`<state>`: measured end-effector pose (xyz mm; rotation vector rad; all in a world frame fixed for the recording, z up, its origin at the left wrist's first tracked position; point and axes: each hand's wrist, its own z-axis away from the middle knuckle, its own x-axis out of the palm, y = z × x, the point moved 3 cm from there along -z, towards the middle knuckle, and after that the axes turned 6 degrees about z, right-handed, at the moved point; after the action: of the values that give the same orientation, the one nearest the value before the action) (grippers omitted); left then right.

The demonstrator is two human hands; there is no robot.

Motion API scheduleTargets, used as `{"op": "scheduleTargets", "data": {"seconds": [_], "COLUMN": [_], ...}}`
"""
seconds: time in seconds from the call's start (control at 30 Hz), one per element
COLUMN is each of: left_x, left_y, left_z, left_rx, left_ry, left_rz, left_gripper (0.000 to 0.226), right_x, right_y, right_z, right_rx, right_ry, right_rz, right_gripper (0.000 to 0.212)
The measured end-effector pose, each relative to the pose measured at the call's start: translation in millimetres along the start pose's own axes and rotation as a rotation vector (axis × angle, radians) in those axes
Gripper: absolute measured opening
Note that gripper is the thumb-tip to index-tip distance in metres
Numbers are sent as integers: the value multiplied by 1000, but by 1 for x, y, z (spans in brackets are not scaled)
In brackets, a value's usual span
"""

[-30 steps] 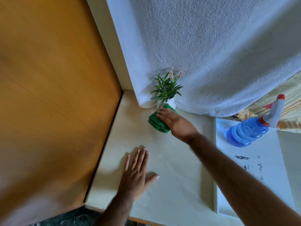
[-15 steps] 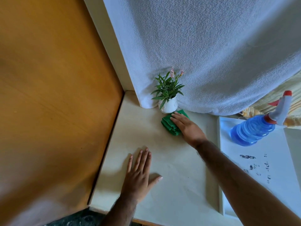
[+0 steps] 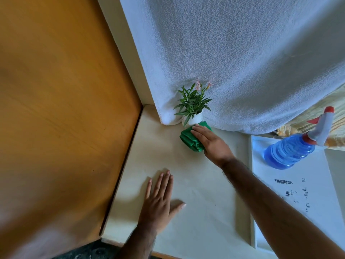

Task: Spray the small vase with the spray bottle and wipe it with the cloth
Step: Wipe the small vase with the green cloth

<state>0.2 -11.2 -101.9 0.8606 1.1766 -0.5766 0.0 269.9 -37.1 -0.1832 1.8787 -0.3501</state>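
Note:
A small white vase [image 3: 195,118] with green leaves and pink flowers stands at the back of the cream tabletop [image 3: 196,184], against a hanging white towel. My right hand [image 3: 211,142] presses a folded green cloth [image 3: 189,138] against the foot of the vase, fingers flat on top of it. My left hand [image 3: 158,200] lies flat on the table nearer to me, fingers spread, holding nothing. A blue spray bottle [image 3: 291,152] with a white and red trigger head stands to the right on a white tray.
A wooden panel [image 3: 65,109] walls off the left side. The white towel [image 3: 242,62] hangs across the back. The white tray [image 3: 308,193] at the right bears dark smudges. Yellow patterned fabric [image 3: 336,116] shows behind the bottle.
My right hand slid the green cloth to the right, off the vase front, then back left against its base. The left hand stayed flat on the table.

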Motion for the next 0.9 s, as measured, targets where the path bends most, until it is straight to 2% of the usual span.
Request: {"op": "scheduleTargets", "data": {"seconds": [0.37, 0.57, 0.77, 0.9], "left_x": [2, 1, 0, 0], "left_y": [-1, -1, -2, -1], "left_z": [0, -1, 0, 0], "left_rx": [3, -4, 3, -7], "left_ry": [-4, -26, -50, -79], "left_rz": [-6, -13, -15, -26], "left_gripper": [98, 99, 99, 99], "right_x": [-14, 4, 12, -9], "right_y": [-4, 2, 7, -2], "right_z": [-15, 2, 19, 23], "right_rx": [30, 52, 124, 98], "right_ry": [76, 8, -152, -34], "right_rz": [-27, -49, -85, -40], "right_gripper": [68, 67, 64, 70]}}
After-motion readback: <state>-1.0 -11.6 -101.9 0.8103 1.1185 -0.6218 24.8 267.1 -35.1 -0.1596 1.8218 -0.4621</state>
